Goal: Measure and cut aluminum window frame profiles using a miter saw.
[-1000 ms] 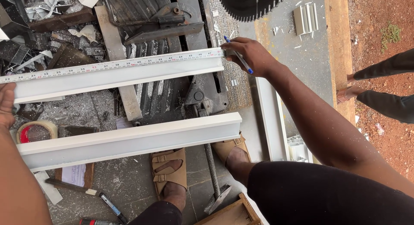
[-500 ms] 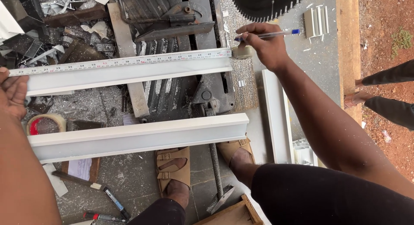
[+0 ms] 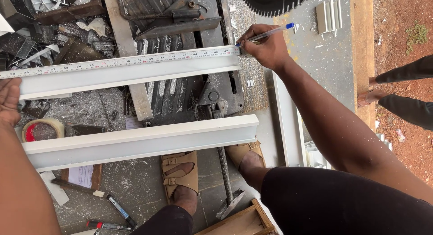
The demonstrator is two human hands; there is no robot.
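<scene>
My right hand (image 3: 266, 48) grips a blue-capped pen (image 3: 270, 33) and presses the end of a measuring tape (image 3: 122, 61) at the right end of a white metal profile (image 3: 126, 77). The tape lies stretched along the top edge of that profile. My left hand (image 3: 9, 102) holds the profile's left end at the frame's left edge. A second white profile (image 3: 140, 142) lies parallel below it, nearer my sandalled feet (image 3: 180, 176).
A circular saw blade (image 3: 275, 0) sits at the top over a grey bench. Metal scraps and shavings litter the left. A tape roll (image 3: 43, 129), markers (image 3: 117, 208) and a hammer (image 3: 225, 190) lie on the floor. Another person's legs (image 3: 401, 91) stand at right.
My right hand has shifted from a loose hold on the pen to pressing the tape's end at the profile's right end. The view has drifted slightly.
</scene>
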